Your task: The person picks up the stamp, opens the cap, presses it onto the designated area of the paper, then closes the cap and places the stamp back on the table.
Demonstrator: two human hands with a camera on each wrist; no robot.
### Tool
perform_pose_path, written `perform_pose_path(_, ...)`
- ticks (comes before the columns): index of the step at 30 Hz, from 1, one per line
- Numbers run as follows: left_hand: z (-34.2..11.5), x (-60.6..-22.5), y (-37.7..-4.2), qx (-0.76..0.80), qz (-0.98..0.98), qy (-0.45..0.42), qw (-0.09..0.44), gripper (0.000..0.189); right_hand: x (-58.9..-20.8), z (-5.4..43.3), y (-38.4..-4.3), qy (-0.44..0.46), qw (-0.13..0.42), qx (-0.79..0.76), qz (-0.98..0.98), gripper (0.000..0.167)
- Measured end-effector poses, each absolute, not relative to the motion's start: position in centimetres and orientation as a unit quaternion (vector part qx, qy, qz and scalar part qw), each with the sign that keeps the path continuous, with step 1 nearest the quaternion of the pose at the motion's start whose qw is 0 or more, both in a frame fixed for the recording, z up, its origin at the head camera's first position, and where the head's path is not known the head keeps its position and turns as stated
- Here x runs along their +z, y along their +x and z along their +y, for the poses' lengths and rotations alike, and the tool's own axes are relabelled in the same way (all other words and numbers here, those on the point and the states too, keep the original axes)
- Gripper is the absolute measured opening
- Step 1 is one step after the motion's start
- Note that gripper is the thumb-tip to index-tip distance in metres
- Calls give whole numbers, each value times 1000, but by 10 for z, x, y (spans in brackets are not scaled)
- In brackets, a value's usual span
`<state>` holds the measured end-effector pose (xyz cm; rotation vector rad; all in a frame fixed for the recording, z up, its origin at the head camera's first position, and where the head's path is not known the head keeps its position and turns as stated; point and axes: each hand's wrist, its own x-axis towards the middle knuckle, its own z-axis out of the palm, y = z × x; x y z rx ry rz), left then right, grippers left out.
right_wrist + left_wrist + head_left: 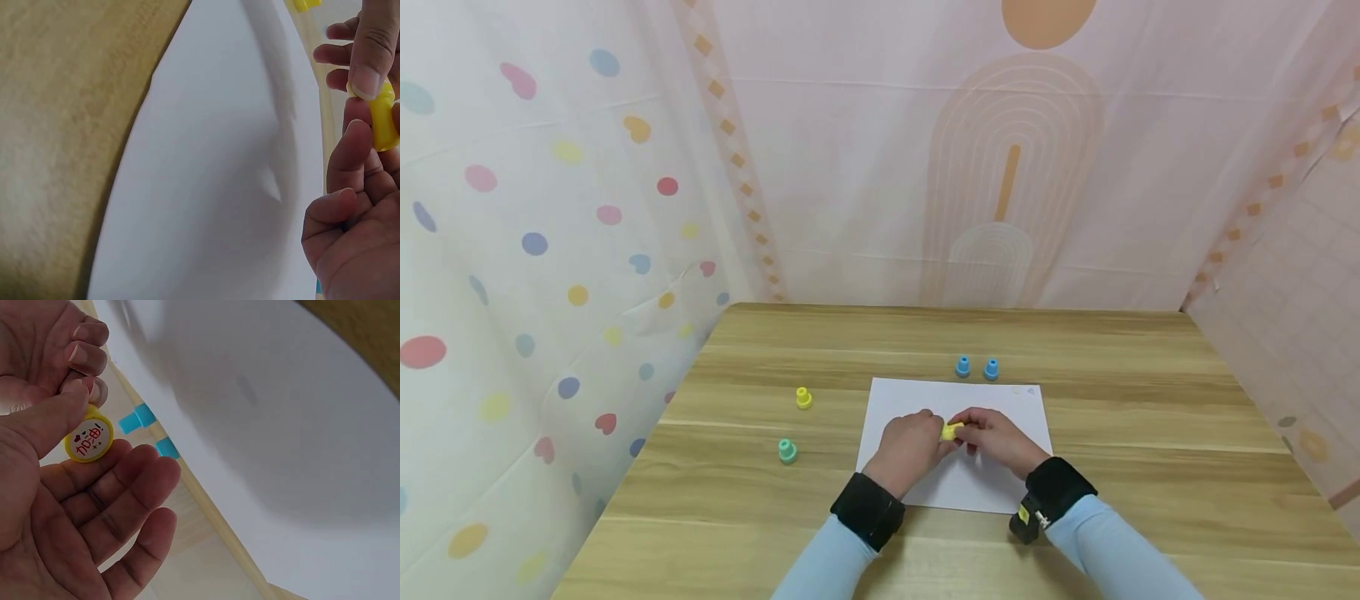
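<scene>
Fingers [103, 500] of the left hand [910, 446] pinching a yellow piece [89, 444], right hand [1000, 440] gripping its other end, white paper [970, 485] beneath

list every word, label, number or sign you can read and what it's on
"加油!", with small hearts and crosses: the round label on the held yellow piece.
Tiny marks near the far right corner of the white paper: too small to read.
No other text is readable.
</scene>
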<state>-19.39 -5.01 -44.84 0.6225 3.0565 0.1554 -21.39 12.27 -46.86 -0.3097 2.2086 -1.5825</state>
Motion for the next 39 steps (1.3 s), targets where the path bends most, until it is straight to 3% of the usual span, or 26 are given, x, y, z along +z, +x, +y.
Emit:
perform_pose_path(21,-62,-443,-189,135,969,204,38,23,-464,135,-220,-167,274,-561,763,21)
perform_pose_path(39,-66,-438,-186,106,976,189,27,31,-456,152,-236,-91,211,-528,817,23)
